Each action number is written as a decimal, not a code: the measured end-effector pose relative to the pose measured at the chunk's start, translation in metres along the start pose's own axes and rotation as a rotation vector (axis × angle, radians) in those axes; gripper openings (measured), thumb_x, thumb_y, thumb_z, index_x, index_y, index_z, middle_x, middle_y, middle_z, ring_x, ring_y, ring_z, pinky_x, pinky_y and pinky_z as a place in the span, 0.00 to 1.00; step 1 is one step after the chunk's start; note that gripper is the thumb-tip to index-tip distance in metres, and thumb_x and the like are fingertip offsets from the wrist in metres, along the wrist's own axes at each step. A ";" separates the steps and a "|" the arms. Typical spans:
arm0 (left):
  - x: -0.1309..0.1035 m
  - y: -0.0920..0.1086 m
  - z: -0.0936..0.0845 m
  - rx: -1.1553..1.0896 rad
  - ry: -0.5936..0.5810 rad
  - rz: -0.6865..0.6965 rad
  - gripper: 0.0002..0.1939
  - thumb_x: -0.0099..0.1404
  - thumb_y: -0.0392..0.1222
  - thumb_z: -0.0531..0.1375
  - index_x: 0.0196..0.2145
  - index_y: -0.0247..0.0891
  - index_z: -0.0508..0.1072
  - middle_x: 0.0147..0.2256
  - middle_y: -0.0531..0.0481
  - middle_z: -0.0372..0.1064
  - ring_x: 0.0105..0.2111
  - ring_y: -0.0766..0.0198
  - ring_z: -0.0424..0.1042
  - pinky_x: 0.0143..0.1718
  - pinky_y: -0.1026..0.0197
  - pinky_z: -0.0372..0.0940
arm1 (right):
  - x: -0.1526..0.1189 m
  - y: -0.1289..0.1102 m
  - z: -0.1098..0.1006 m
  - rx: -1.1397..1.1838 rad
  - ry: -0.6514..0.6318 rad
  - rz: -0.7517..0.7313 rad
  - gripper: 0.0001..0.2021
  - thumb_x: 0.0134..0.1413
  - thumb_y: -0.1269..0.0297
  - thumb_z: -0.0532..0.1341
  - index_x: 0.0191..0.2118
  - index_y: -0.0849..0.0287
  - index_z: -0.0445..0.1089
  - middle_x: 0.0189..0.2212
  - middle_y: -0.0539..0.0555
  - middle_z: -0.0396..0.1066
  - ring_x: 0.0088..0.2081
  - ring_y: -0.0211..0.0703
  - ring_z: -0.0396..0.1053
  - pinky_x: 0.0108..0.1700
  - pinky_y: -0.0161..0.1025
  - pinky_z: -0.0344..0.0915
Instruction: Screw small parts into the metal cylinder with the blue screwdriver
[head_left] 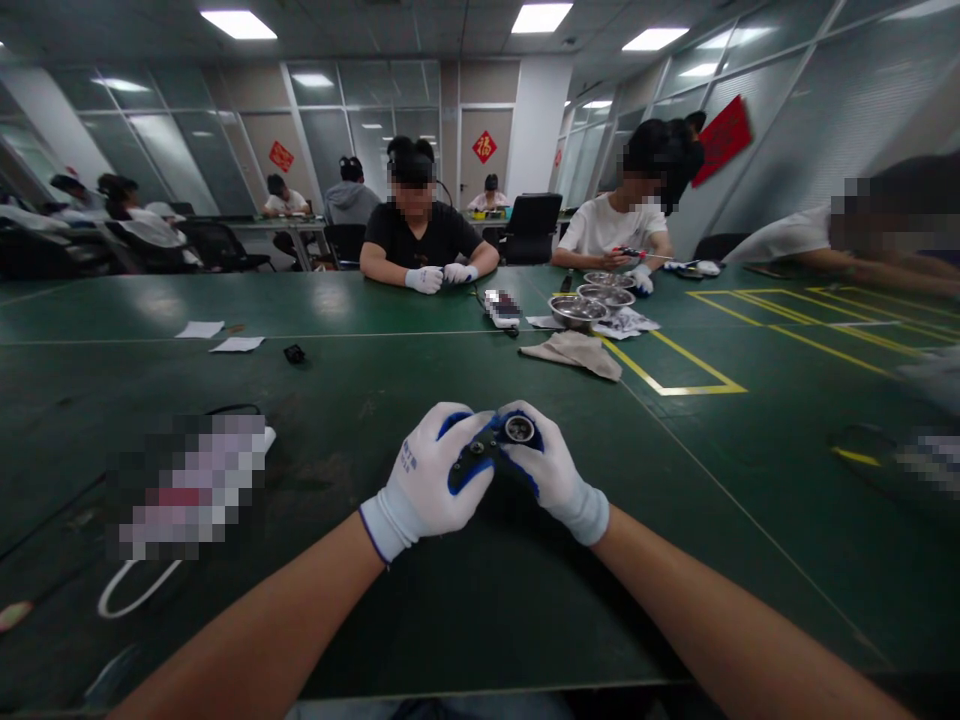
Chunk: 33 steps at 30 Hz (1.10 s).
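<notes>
Both my hands wear white gloves with blue palms and meet above the green table [360, 380]. My left hand [437, 470] is closed around a dark part [477, 449] with small round metal spots on it. In my right hand [551, 465], the fingers wrap round a round piece [519, 430] with a silvery rim and a dark inside. The two pieces are close together; whether they are joined is hidden by the gloves.
A grey cloth [574, 354] lies beyond my hands, with metal bowls [577, 310] behind it. A blurred pale object [199, 485] is at left, near a small black item [295, 354]. People sit across the table.
</notes>
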<state>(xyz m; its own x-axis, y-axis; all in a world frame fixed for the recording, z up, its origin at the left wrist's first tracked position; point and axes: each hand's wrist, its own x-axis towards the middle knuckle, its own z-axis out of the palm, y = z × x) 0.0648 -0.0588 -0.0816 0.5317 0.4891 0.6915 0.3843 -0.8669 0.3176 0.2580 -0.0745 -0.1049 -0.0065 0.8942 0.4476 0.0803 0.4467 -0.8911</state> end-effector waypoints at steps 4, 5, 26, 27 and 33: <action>-0.001 0.000 -0.001 -0.032 -0.081 -0.024 0.29 0.64 0.42 0.61 0.62 0.38 0.67 0.45 0.42 0.66 0.42 0.54 0.73 0.41 0.51 0.75 | -0.003 -0.003 0.006 -0.148 0.021 0.008 0.07 0.47 0.69 0.61 0.35 0.55 0.68 0.28 0.48 0.72 0.31 0.43 0.70 0.33 0.39 0.67; -0.001 0.000 -0.001 -0.013 -0.095 -0.008 0.29 0.64 0.43 0.61 0.61 0.38 0.68 0.44 0.42 0.66 0.41 0.53 0.73 0.40 0.51 0.75 | -0.004 -0.005 0.007 -0.177 0.021 -0.004 0.07 0.47 0.69 0.60 0.35 0.55 0.67 0.28 0.48 0.71 0.30 0.42 0.69 0.32 0.38 0.66; -0.002 -0.001 0.004 0.063 -0.135 0.065 0.22 0.65 0.39 0.56 0.56 0.35 0.73 0.40 0.42 0.68 0.37 0.55 0.71 0.35 0.54 0.69 | 0.002 0.001 0.026 -0.395 0.114 -0.253 0.06 0.53 0.70 0.59 0.37 0.54 0.65 0.32 0.52 0.71 0.33 0.45 0.71 0.35 0.42 0.67; -0.003 -0.002 0.004 0.057 -0.128 0.060 0.22 0.65 0.39 0.56 0.56 0.35 0.72 0.40 0.42 0.68 0.37 0.55 0.71 0.35 0.55 0.69 | 0.003 0.002 0.027 -0.392 0.122 -0.260 0.06 0.53 0.70 0.59 0.38 0.54 0.65 0.32 0.52 0.71 0.33 0.45 0.71 0.35 0.42 0.67; -0.004 -0.006 0.005 0.045 -0.081 0.067 0.22 0.65 0.37 0.55 0.56 0.36 0.72 0.40 0.42 0.67 0.37 0.55 0.71 0.35 0.54 0.69 | 0.008 0.010 0.035 -0.402 0.202 -0.315 0.06 0.53 0.70 0.59 0.38 0.55 0.67 0.32 0.52 0.71 0.33 0.45 0.71 0.35 0.42 0.68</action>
<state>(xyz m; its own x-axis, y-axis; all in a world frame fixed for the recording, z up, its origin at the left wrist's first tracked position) 0.0638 -0.0553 -0.0892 0.6154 0.4383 0.6551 0.3789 -0.8933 0.2417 0.2239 -0.0622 -0.1129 0.0969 0.6775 0.7291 0.4801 0.6099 -0.6305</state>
